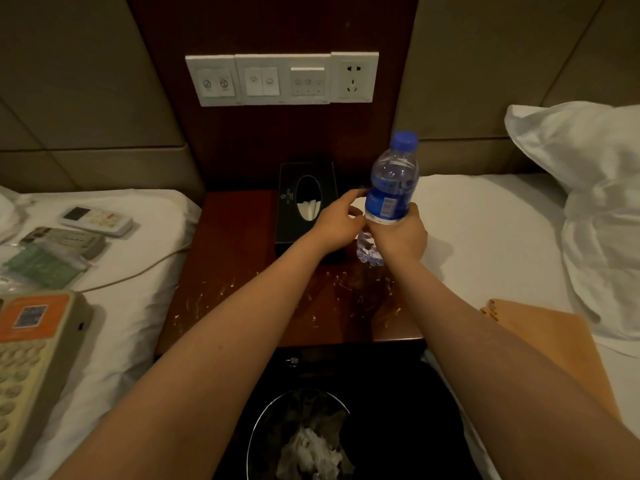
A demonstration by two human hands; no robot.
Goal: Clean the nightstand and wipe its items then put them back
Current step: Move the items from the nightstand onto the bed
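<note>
Your right hand (398,237) is gripping the water bottle (393,181) upright. Your left hand (337,223) is pinching a tissue (358,204) against its left side.

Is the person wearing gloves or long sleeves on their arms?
No. The left hand and right hand have no gloves. The left forearm and right forearm are bare: no sleeves, watch or bracelet show.
</note>
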